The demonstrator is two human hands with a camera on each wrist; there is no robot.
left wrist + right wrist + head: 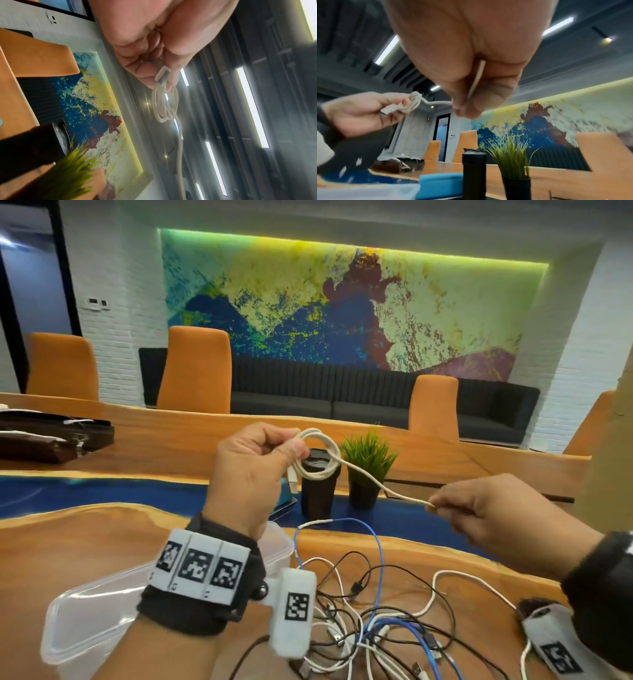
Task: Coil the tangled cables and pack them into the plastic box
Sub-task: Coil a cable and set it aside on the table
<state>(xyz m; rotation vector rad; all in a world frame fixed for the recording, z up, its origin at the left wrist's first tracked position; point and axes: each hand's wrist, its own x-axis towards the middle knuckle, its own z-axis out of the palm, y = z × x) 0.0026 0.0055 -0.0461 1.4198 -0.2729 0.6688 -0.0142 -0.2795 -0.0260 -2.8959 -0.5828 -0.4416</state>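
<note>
Tangled cables are lying on the bench while the left hand is gripping the light, limp white cord's coil and the right hand is pinching its tail.

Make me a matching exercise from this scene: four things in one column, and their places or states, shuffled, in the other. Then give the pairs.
Things:
1. white cable
2. plastic box
3. cable pile
4. plant

Places or states:
A. potted, beside the dark tumbler
B. tangled on the table, below the right hand
C. partly coiled, coil in the left hand, free end pinched by the right
D. clear, on the table under the left wrist

Pairs: 1-C, 2-D, 3-B, 4-A
</note>
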